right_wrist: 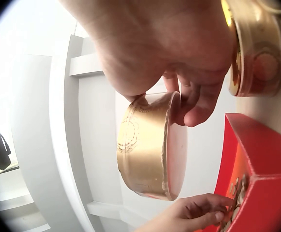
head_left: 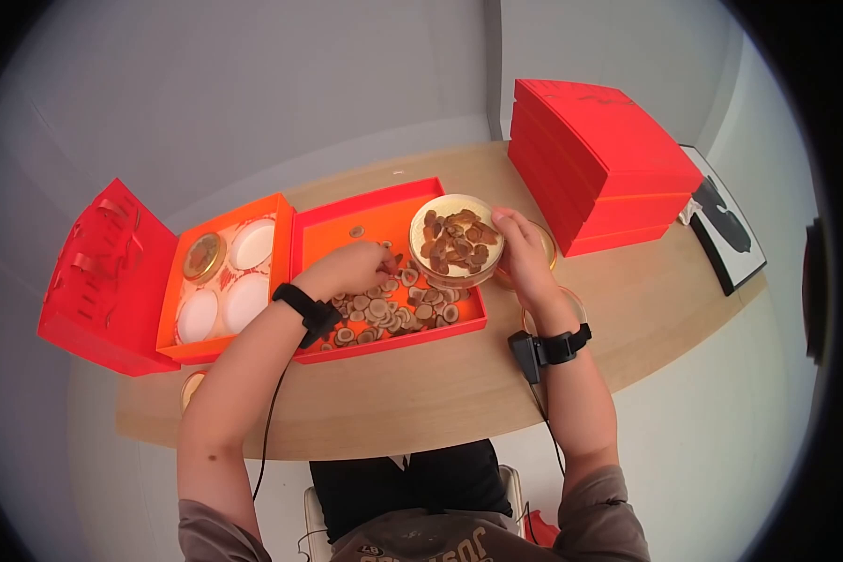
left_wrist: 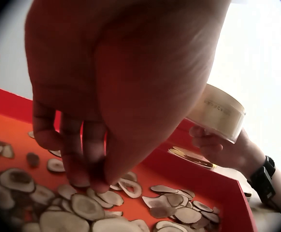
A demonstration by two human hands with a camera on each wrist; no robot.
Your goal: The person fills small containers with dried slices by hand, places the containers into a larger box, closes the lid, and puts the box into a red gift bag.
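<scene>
My left hand reaches down into a shallow red box lid or tray with an orange inside. Its thumb and fingertips come together in a pinch on one of the pale, dark-rimmed dried slices scattered there. With my right hand I grip a round gold-sided tub by its rim, raised over the tray's right part. In the head view, brown dried slices lie heaped on the tub's pale inside. The tub's mouth tilts towards the head camera.
Left of the tray stands an open red box with a gold-lidded jar and white round wells. Red boxes are stacked at the back right, beside a black-and-white framed panel. Another gold tub stands near my right hand.
</scene>
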